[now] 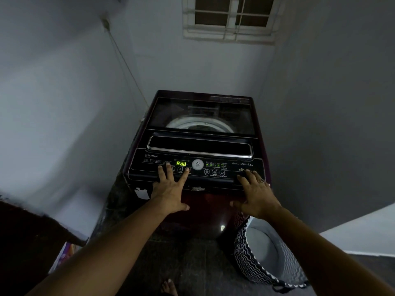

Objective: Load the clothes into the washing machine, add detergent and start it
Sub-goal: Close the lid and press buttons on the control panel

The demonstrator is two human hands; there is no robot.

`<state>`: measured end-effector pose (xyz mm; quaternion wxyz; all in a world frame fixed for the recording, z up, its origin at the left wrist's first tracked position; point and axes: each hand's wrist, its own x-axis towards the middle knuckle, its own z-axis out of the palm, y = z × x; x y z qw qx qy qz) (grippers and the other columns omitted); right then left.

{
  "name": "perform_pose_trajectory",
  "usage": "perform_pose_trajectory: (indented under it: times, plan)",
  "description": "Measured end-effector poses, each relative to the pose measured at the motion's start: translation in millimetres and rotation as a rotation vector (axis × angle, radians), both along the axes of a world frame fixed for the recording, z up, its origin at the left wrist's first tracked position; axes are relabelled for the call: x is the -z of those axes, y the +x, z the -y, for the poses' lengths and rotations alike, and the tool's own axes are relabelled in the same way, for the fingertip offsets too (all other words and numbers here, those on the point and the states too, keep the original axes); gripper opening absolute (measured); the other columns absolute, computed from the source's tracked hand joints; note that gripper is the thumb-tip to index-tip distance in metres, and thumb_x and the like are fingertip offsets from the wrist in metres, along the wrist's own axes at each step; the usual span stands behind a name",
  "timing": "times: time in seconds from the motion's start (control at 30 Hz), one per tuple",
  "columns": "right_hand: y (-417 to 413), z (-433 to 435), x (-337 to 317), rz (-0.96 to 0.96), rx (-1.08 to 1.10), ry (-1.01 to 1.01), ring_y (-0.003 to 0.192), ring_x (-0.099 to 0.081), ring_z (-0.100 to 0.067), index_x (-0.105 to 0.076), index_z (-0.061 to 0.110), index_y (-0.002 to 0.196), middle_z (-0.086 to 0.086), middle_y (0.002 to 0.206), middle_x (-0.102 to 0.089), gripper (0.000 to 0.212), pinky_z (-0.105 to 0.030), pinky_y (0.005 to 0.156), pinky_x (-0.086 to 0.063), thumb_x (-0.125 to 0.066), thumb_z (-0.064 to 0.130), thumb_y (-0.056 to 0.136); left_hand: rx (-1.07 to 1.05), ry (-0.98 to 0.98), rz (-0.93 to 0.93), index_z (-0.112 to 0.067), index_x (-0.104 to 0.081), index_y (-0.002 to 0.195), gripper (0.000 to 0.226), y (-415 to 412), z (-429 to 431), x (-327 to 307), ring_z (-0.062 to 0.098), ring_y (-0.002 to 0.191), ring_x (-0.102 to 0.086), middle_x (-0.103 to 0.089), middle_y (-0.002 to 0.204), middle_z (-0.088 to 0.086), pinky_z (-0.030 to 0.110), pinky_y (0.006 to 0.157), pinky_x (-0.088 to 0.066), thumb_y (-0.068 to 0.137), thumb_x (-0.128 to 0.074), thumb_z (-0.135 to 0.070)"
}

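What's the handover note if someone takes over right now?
Left hand: open, fingers spread on the panel, one fingertip at a button under the display.
Right hand: open, resting on the panel's right front edge.
Things: lid shut; basket on the floor right of the washer, no clothes showing in it. Detergent not in view.
Done: clothes seemingly loaded, though the drum's contents are unclear through the lid; power is on, display reads "Add".
Left: confirm detergent, press start.
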<state>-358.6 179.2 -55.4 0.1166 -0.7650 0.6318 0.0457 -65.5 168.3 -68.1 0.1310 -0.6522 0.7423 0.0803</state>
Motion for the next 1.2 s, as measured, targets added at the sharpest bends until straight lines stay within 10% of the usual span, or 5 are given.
perform_pose_trajectory:
  times: [0.63, 1.2]
  plan:
    - [-5, 0, 4, -0.008, -0.061, 0.073, 0.152, 0.013, -0.038, -0.001, 0.020, 0.160, -0.015, 0.166, 0.010, 0.123, -0.059, 0.123, -0.008, -0.063, 0.078, 0.071, 0.143, -0.104, 0.025, -0.033, 0.012, 0.156, 0.107, 43, -3, -1, 0.038, 0.151, -0.002, 0.007, 0.165, 0.016, 0.062, 0.118, -0.014, 0.082, -0.057, -0.069]
    - [0, -2, 5, -0.073, -0.067, 0.100, 0.150, 0.019, -0.041, 0.011, 0.015, 0.159, -0.020, 0.163, 0.021, 0.134, -0.059, 0.122, -0.002, -0.055, 0.088, 0.067, 0.062, -0.020, 0.062, -0.030, 0.024, 0.153, 0.135, 86, 10, 5, 0.041, 0.150, 0.012, 0.023, 0.162, 0.017, 0.064, 0.117, -0.015, 0.060, -0.052, -0.092]
